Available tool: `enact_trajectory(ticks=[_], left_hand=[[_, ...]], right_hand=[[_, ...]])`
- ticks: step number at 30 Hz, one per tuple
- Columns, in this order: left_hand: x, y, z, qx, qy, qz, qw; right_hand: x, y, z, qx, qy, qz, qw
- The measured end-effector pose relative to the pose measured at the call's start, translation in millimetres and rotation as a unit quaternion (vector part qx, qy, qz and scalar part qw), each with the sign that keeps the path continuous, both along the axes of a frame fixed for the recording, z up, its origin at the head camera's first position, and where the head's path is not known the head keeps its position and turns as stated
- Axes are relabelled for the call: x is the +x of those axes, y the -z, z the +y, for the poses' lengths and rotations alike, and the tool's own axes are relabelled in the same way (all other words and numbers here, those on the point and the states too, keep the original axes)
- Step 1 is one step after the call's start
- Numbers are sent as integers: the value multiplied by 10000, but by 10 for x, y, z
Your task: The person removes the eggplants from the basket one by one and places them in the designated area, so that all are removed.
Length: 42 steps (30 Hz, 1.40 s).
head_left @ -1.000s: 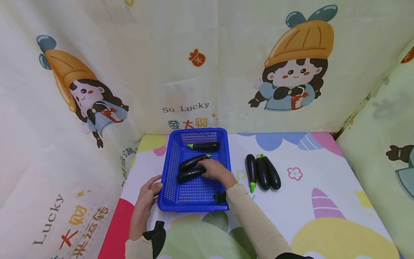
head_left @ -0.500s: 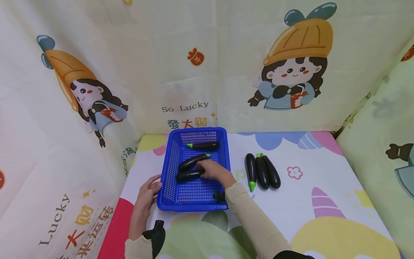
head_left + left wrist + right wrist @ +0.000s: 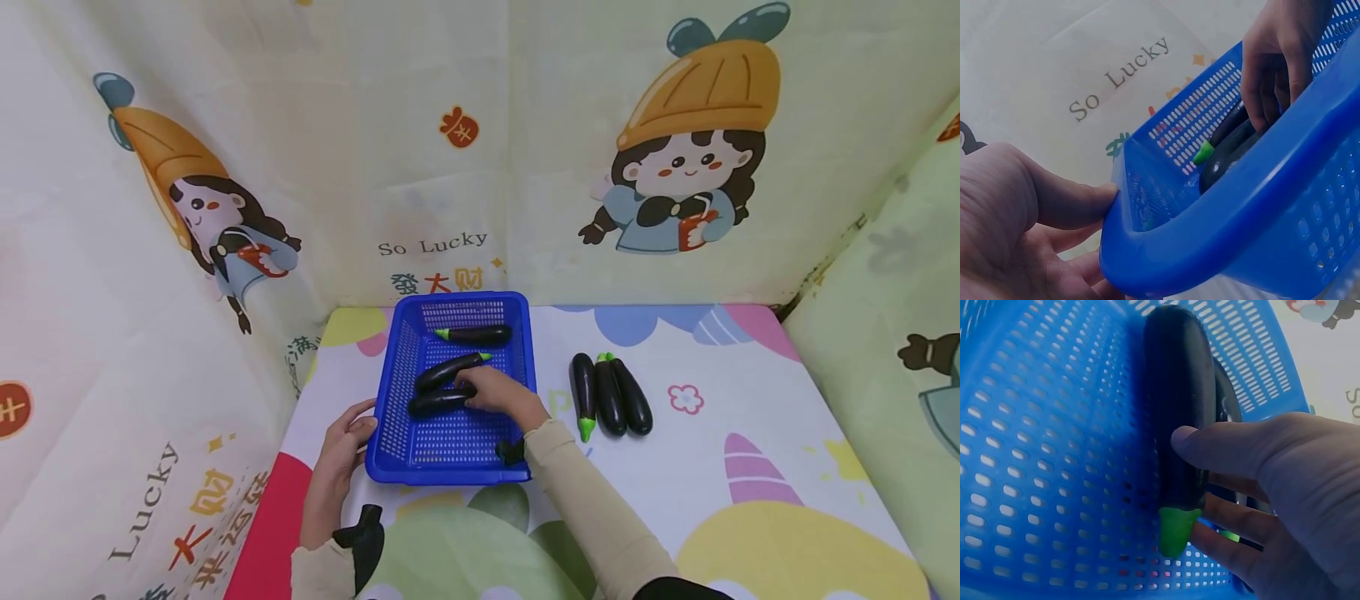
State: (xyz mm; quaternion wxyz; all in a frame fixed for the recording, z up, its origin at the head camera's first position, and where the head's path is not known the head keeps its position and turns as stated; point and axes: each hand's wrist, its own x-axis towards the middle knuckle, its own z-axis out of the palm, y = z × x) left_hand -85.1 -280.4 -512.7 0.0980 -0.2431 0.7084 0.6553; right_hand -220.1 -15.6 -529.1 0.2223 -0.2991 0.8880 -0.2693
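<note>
Blue basket (image 3: 450, 454), rim (image 3: 1166, 259) pinched by the left grip (image 3: 339, 458), holds an eggplant (image 3: 435, 403) clasped by the right grip (image 3: 498, 392).

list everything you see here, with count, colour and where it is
table: 1, white with multicoloured prints, below everything
backdrop: pieces uncertain, cream with cartoon prints, behind the table and at its sides
basket: 1, blue, on the table
held eggplant: 1, black with green end, in the basket
other basket eggplants: 2, black with green ends, beyond the held one
loose eggplants: 3, black with green ends, on the table, right of the basket
sleeves: 2, beige, on the forearms
left hand: 1, bare, gripping the basket's left rim
right hand: 1, bare, gripping the held eggplant
</note>
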Motion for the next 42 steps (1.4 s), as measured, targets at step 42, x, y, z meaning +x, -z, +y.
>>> enact_trajectory(ticks=[42], left_hand=[[-38,3,2,30,-67,-176,9998]], right_hand=[[403,-385,470,-2786,2602,-129,9244]])
